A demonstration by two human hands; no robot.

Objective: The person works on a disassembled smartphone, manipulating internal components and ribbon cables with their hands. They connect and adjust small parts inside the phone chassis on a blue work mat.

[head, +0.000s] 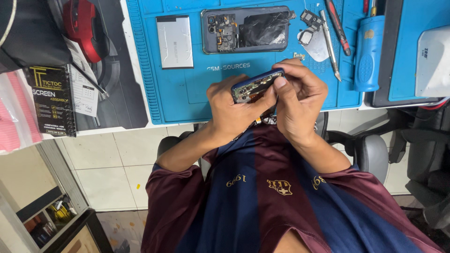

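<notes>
Left hand (229,105) is gripping the blue phone frame (257,85) tight above the worktop's blue mat (187,93) while the right hand (300,96) is pinching its upper edge, probably seating or prying something, so next needs gentle fingertip pressure.

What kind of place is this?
Probably a phone repair bench: an opened phone lies on a blue work mat beside screwdrivers, while both hands hold another phone frame.

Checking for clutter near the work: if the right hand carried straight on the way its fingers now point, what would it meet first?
The right hand points left, fingertips on the phone frame; past that it would likely meet the left hand, which grips the frame from the other side. Depth is unclear.
</notes>
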